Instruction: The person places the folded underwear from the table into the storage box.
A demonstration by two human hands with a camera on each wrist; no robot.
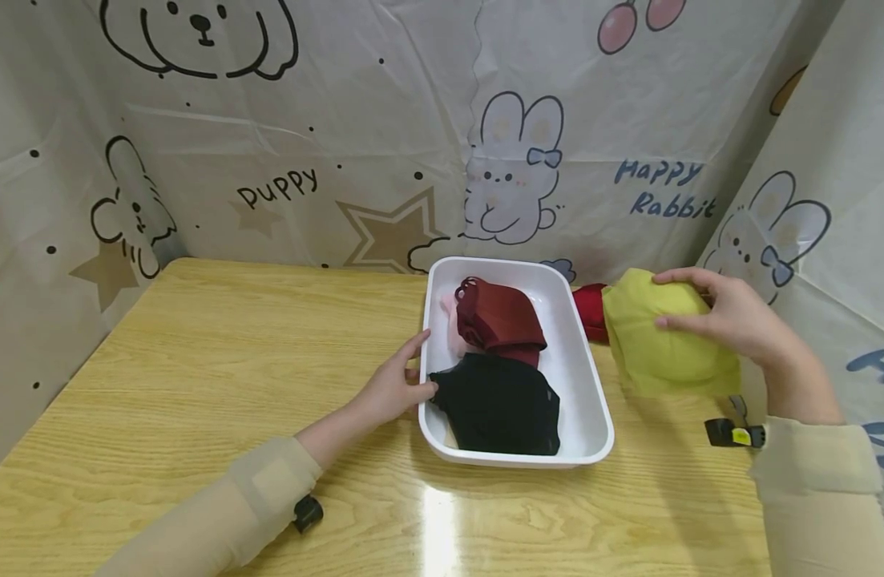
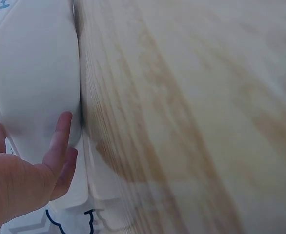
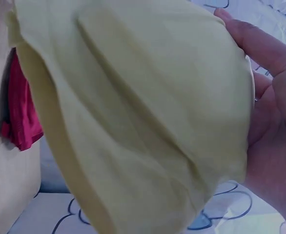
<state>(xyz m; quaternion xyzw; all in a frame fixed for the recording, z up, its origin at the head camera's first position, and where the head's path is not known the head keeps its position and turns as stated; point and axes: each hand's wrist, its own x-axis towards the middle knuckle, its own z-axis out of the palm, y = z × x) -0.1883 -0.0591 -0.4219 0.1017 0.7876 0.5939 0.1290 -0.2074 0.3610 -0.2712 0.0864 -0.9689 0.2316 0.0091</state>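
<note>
My left hand (image 1: 387,389) grips the left rim of a white plastic tub (image 1: 589,401), thumb over the edge by the black cloth. In the left wrist view its fingers (image 2: 60,141) lie along the tub's outer wall. Inside the tub are a folded black garment (image 1: 502,405) in front, a dark red garment (image 1: 502,316) with thin loops behind it, and a bit of pink cloth (image 1: 456,328). To the tub's right my right hand (image 1: 733,312) holds a folded yellow garment (image 1: 665,344) between thumb and fingers, raised over the table. Its lower edge hangs free in the right wrist view (image 3: 133,122).
A bright red cloth (image 1: 591,311) lies on the wooden table (image 1: 268,361) against the tub's right side, partly hidden by the yellow garment. White printed sheets (image 1: 398,120) hang behind and at both sides. Black strap pieces (image 1: 733,433) show at the wrists.
</note>
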